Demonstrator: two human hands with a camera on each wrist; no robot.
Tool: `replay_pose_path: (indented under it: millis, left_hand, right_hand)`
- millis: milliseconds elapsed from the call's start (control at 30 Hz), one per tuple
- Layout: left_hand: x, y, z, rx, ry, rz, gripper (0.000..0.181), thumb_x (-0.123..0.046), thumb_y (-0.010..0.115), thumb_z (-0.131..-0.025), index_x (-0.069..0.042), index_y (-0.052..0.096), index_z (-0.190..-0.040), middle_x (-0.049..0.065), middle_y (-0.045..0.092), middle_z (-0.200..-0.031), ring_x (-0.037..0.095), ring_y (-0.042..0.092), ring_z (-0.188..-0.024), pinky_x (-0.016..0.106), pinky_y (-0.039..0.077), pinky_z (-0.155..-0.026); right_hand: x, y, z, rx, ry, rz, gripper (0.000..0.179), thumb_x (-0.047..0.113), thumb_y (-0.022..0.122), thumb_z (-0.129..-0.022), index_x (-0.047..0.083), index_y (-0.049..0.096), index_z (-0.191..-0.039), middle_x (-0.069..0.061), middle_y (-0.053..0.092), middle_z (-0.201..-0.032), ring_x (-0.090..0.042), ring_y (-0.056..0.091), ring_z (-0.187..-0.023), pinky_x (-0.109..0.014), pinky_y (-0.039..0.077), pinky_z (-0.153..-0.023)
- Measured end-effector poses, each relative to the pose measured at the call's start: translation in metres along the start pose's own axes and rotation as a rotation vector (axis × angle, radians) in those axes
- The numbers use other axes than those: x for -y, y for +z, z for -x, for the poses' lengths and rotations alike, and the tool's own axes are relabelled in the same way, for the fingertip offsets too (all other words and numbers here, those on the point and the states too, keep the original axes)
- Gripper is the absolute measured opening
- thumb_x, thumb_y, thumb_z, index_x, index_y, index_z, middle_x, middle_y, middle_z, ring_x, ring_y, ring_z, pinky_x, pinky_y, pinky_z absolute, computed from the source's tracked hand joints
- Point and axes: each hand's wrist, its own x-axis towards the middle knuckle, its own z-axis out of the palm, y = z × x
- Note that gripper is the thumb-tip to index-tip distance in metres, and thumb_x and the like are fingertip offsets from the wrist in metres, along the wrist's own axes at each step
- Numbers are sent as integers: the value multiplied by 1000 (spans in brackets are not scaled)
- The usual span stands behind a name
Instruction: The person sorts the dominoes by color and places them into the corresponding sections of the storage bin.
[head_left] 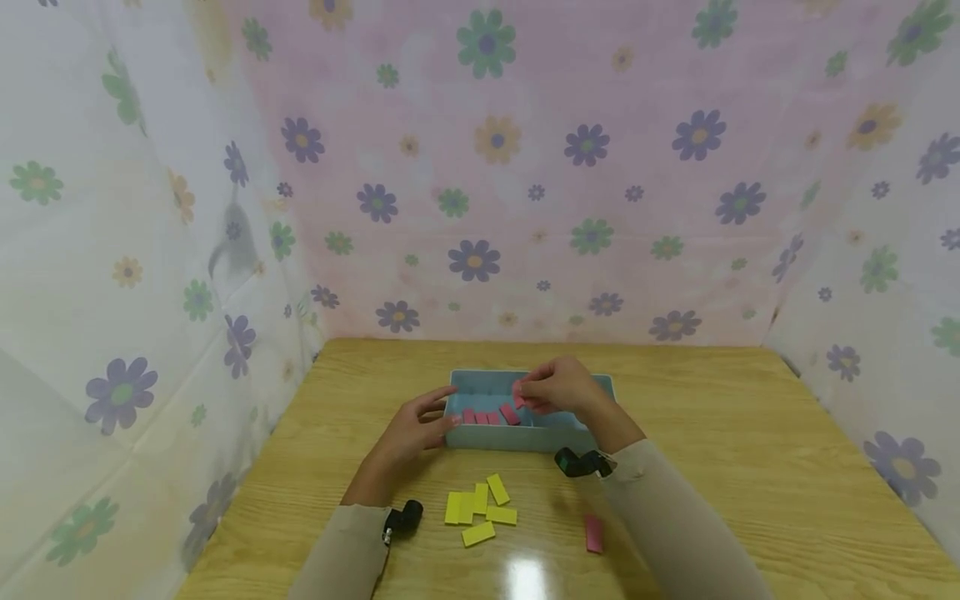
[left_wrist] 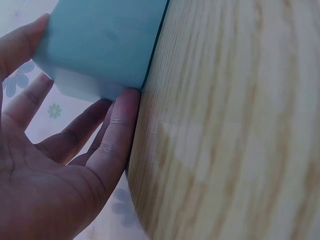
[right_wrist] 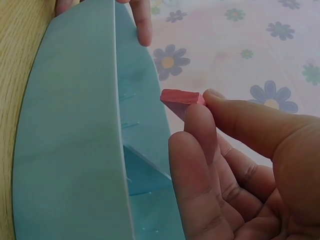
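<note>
My right hand (head_left: 558, 387) is over the middle of a light blue box (head_left: 495, 437). Between thumb and fingertips it pinches a pink block (right_wrist: 180, 96), small, flat and rectangular, above the box's rim. My left hand (head_left: 408, 429) rests against the box's left end, with extended fingers touching its edges; in the left wrist view, fingertips (left_wrist: 127, 97) meet the lower edge near the table. Inside the left compartment, several pink blocks (head_left: 481, 418) stand along the near wall, one of them (head_left: 510, 414) leaning.
On the table (head_left: 712, 433) in front of the box lie several yellow blocks (head_left: 481, 498), loosely grouped. One more pink block (head_left: 594, 533) lies near the right forearm. A divider (right_wrist: 147, 162) crosses the box. Flower-patterned cloth (head_left: 525, 167) hangs behind and at both sides.
</note>
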Motion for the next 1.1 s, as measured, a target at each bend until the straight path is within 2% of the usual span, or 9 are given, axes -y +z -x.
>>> replay_pose_path:
  millis: [300, 567, 767, 1100]
  left_hand:
    - [-2, 0, 1, 1, 2, -9, 66, -35, 73, -98, -27, 46, -158, 16, 44, -160, 39, 51, -141, 48, 58, -99]
    - [1, -1, -1, 4, -1, 6, 67, -36, 75, -97, -28, 47, -157, 16, 45, -159, 39, 51, -141, 49, 59, -98]
    - [2, -1, -1, 6, 4, 4, 67, -34, 75, -97, -27, 47, -157, 16, 45, -159, 40, 51, -141, 49, 59, -98]
    - [-3, 0, 1, 6, 1, -2, 66, -33, 74, -99, -28, 46, -158, 16, 44, -160, 39, 50, -142, 49, 58, -99]
  right_hand:
    - [1, 1, -2, 0, -15, 19, 24, 19, 76, -96, 1, 77, -111, -14, 77, -97, -23, 76, -83, -42, 65, -80]
    - [-3, 3, -4, 5, -8, 34, 22, 19, 77, -96, 1, 77, -109, -14, 77, -96, -22, 76, -82, -41, 65, -78]
    - [-6, 4, -5, 7, -5, 41, 22, 19, 77, -96, 1, 77, -108, -13, 78, -96, -30, 77, -90, -44, 64, -81]
    - [-8, 6, -6, 2, -8, 66, 18, 18, 76, -96, 2, 79, -104, -13, 77, -93, -21, 76, -79, -37, 65, -74]
